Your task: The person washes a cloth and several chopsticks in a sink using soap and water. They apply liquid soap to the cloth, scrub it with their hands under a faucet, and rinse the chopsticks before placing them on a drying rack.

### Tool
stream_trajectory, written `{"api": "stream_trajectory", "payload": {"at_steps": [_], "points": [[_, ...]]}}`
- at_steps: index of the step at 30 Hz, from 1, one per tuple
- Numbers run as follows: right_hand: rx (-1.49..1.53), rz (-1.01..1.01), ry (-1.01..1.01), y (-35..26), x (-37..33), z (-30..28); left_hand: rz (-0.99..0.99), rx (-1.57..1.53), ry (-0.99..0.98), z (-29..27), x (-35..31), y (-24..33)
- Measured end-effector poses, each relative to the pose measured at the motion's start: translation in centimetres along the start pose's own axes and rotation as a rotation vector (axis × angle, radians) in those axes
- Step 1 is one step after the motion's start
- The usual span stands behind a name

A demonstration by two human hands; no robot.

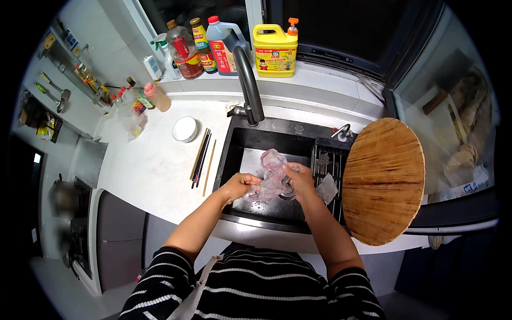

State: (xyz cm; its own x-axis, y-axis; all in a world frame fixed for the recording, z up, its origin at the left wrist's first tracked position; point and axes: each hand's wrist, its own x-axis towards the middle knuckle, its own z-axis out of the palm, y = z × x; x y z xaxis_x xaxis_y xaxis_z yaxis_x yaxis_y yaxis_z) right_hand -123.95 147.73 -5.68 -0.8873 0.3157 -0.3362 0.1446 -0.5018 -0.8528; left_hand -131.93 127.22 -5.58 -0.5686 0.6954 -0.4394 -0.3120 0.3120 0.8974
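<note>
Over the dark sink [229, 154], a wet, pinkish-grey cloth [272, 184] hangs bunched between my two hands. My left hand [240, 186] pinches its left edge. My right hand [300, 180] grips its upper right part, with the thumb on top. One rounded fold of the cloth stands up at the far side. Below it, the sink's bottom is wet with drops, and a round drain shows partly behind the cloth. The black faucet [248, 88] arches at the sink's far edge, and no running water can be made out.
A round wooden board [384, 181] leans over the counter at the right. Beside the sink's basin, a rack [335, 154] holds a grey pad [327, 188]. Several chopsticks [200, 159] and a white bowl [184, 129] lie left. A yellow jug [275, 50] and several bottles line the sill.
</note>
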Motion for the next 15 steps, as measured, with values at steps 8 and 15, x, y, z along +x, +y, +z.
{"api": "stream_trajectory", "payload": {"at_steps": [8,15], "points": [[0.097,0.09,0.283,0.2,0.0,-2.5,0.245,-0.077,0.352,-2.7,-0.8,-0.5],[0.143,0.124,0.29,2.1,0.6,-4.1,0.173,-0.744,0.244,-6.0,-1.0,0.0]]}}
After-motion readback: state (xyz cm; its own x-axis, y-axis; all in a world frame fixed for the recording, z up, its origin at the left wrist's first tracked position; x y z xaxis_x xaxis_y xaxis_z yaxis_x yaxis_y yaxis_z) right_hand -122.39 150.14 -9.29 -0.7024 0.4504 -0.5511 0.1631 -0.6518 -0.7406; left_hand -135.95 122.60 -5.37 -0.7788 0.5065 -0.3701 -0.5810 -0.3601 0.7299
